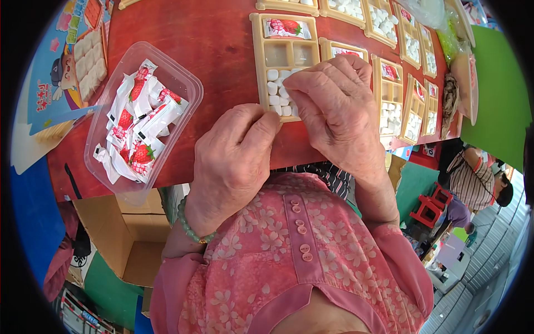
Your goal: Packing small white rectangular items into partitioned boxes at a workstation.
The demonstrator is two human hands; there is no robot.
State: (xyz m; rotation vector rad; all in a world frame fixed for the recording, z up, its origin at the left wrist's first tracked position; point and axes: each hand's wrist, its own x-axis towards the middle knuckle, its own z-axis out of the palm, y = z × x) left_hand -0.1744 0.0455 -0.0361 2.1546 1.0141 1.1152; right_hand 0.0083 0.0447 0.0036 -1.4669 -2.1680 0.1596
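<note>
A beige compartment tray lies in front of me, with a strawberry-printed packet in its far section. Two small sections in its middle show bare bottoms; small white marshmallow-like pieces fill the near section. My left hand is closed at the tray's near left corner, thumb against the curled fingers; anything between them is hidden. Over the right side of the white pieces, my right hand pinches thumb and fingers together. Whatever it may hold does not show.
A clear plastic tub of strawberry packets stands on the red table to the left. More filled trays line the right and far side. A cardboard box sits below the table edge. Other people are further off right.
</note>
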